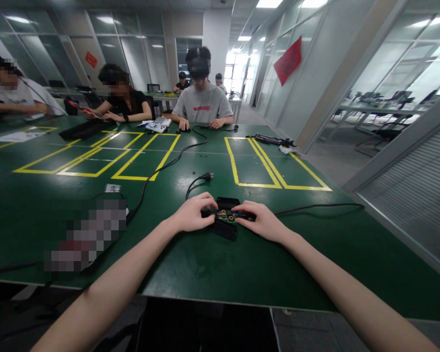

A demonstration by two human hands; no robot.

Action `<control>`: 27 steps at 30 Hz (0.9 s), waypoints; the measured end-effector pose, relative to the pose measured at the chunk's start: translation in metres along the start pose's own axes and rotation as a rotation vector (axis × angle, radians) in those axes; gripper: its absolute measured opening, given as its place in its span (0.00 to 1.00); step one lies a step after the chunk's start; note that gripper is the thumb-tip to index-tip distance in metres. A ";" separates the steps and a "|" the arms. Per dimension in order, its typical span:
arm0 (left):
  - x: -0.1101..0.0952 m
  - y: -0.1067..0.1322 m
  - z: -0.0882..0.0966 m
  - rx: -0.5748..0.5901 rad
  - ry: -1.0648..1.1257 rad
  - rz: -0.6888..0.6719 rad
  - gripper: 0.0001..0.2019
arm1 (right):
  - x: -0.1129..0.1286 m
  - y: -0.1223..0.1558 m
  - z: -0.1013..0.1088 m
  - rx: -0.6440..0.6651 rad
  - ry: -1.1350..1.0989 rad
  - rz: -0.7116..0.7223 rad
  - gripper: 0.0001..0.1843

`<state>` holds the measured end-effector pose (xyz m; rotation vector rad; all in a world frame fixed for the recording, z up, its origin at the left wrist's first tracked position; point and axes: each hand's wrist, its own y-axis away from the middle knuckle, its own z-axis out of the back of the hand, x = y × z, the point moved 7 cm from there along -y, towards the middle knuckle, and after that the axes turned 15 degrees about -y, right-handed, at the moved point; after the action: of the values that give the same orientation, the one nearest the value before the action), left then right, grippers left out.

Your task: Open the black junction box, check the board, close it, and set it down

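Note:
A small black box-shaped device [224, 217] with its cover off lies on the green table [242, 259], showing coloured wires and rings inside. My left hand [194, 213] is curled against its left side, fingers closed on the edge. My right hand [261, 222] presses on its right side, fingers pinched at what looks like a thin black tool or part over the opening. A black cable [315, 208] runs from the device to the right. A black plug [206, 176] on a cable lies just behind it.
Yellow tape rectangles [275, 168] mark the table. Another black cable [161, 168] snakes across the middle. A pixelated patch [88, 234] sits at the left. Three people sit at the far side, one in a grey shirt [202, 105] opposite. Glass partitions stand on the right.

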<state>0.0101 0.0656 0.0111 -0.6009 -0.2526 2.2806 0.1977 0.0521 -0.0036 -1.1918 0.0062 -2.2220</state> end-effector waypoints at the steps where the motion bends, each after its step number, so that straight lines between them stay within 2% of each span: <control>1: 0.001 0.000 0.000 0.015 0.001 0.007 0.09 | -0.001 0.000 0.000 -0.003 0.003 -0.003 0.12; 6: 0.004 0.000 0.001 0.060 0.008 0.030 0.10 | -0.002 -0.002 -0.001 -0.010 0.030 -0.030 0.11; 11: 0.007 0.002 -0.001 0.203 0.122 0.054 0.17 | -0.001 -0.002 -0.001 0.009 0.065 -0.039 0.10; 16: 0.004 0.005 -0.001 0.281 0.178 -0.012 0.22 | -0.002 -0.002 -0.001 0.000 0.048 -0.031 0.11; 20: 0.001 0.007 -0.003 0.279 0.183 -0.047 0.18 | -0.005 -0.002 -0.001 -0.016 0.069 -0.040 0.11; 27: -0.003 0.006 -0.008 0.180 0.126 -0.015 0.16 | -0.006 -0.002 0.000 -0.008 0.055 -0.033 0.11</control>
<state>0.0119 0.0597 0.0033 -0.6433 0.0092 2.2113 0.1990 0.0569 -0.0079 -1.1428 0.0183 -2.2847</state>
